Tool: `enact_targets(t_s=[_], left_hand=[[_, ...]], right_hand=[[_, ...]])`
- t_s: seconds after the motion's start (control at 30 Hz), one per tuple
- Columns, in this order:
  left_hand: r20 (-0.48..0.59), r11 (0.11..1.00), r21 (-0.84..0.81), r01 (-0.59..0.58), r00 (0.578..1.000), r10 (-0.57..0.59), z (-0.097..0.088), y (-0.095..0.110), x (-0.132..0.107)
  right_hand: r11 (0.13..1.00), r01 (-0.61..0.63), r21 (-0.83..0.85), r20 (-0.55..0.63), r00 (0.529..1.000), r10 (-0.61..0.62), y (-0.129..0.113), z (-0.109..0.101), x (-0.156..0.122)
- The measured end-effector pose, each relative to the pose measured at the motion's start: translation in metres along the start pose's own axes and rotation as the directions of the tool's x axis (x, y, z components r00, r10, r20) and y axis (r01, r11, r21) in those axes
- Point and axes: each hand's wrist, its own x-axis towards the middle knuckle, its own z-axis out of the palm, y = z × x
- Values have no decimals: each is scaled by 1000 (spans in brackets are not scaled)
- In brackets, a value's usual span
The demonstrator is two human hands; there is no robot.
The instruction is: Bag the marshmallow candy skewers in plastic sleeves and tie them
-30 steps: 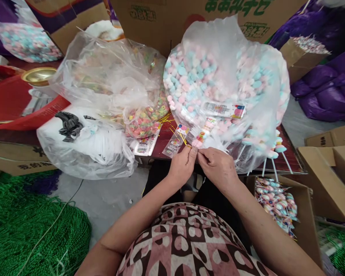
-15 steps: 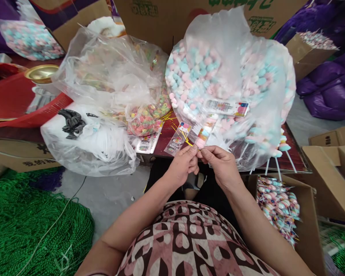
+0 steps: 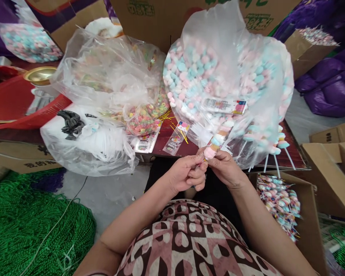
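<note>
Both of my hands meet at the table's front edge around a wrapped marshmallow skewer (image 3: 217,138), which tilts up and to the right. My left hand (image 3: 186,174) pinches the lower end of its wrapper, just below the pink marshmallow. My right hand (image 3: 226,168) grips the same end from the right, its fingertips partly hidden. Left of them on the table lie a clear printed wrapper (image 3: 176,140) and several yellow twist ties (image 3: 183,135). Behind the skewer stands a large bag of pastel marshmallows (image 3: 189,76), with a printed packet (image 3: 224,105) resting against it.
Bags of ring-shaped candies (image 3: 143,120) and white sticks (image 3: 103,143) stand on the left, beside a red basket (image 3: 5,111). Unwrapped marshmallow skewers (image 3: 280,143) lie at the table's right end. Below them, a carton (image 3: 309,214) holds several wrapped ones. Green cord (image 3: 40,222) covers the floor at left.
My hands have shifted slightly right and down with the skewer, which now leans further right. The yellow twist ties beside my left fingers now lie apart from the hand.
</note>
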Motion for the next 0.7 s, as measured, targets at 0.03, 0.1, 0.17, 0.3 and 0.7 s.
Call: enact_targets(t_s=[0.03,0.1,0.17,0.3,0.7], left_hand=[[-3,1000,-13,-8,1000,8,1,-2,1],[-37,999,-30,-45,998,44,3,-5,3],[-120,992,-25,-123,986,119,5,-7,6],[-286,960,75,-269,917,279,6,-9,11],[-325,786,537,-308,784,529,-3,-12,20]], right_hand=[[1000,23,5,-52,998,-23,4,0,1],[998,59,-12,-174,983,-60,11,1,3],[992,88,-90,-292,950,-111,15,5,3],[913,114,-391,-399,873,-280,16,16,0],[718,153,-679,-272,856,-440,0,22,-3]])
